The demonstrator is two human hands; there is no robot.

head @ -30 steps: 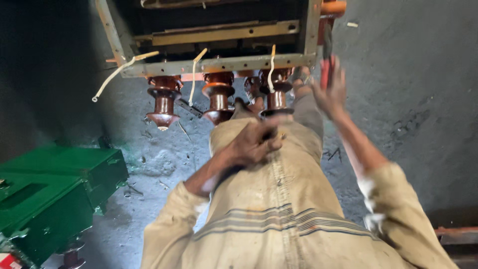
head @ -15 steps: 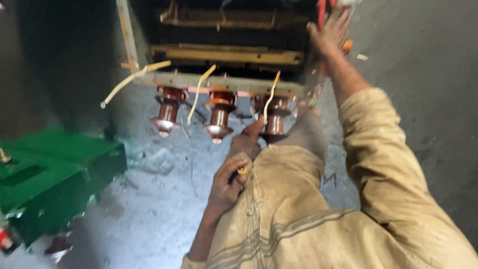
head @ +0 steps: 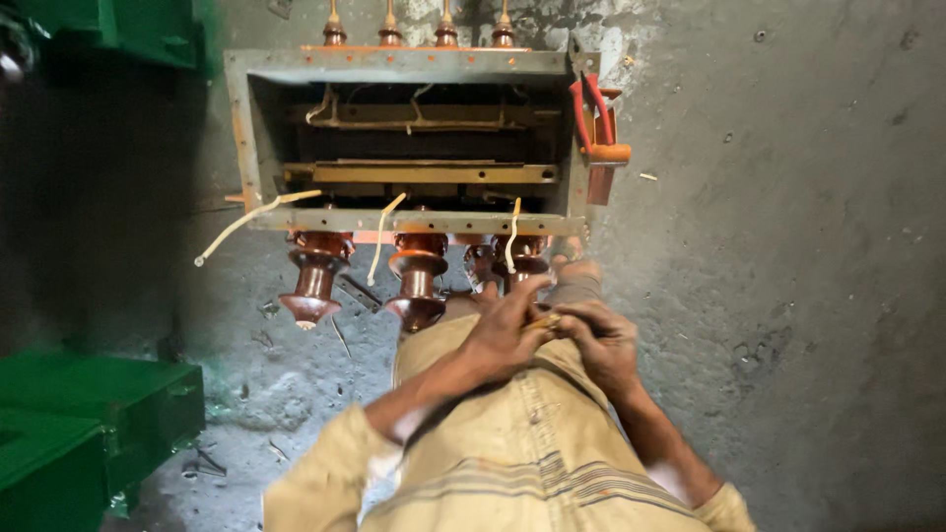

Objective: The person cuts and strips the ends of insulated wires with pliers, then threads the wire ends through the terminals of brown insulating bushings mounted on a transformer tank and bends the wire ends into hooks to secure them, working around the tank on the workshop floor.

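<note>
My left hand (head: 505, 333) and my right hand (head: 599, 343) meet over my lap, just below the open metal tank (head: 258, 138). Both pinch a small yellowish piece (head: 543, 321) between their fingertips; its shape is too small to tell. Right above the hands three brown ribbed insulators (head: 418, 281) hang from the tank's near rim, with pale cream leads (head: 382, 236) curling out over them. Red-handled pliers (head: 594, 123) rest on the tank's right rim, apart from both hands.
Green metal boxes stand at the left (head: 89, 419) and the top left corner (head: 128, 30). Four small brown terminals (head: 414, 32) line the tank's far rim. Grey concrete floor (head: 788, 296) with scattered debris lies all around.
My right hand has come down from the tank's right rim to join the left hand at my lap. The red pliers now lie on that rim. The whole tank has come into view.
</note>
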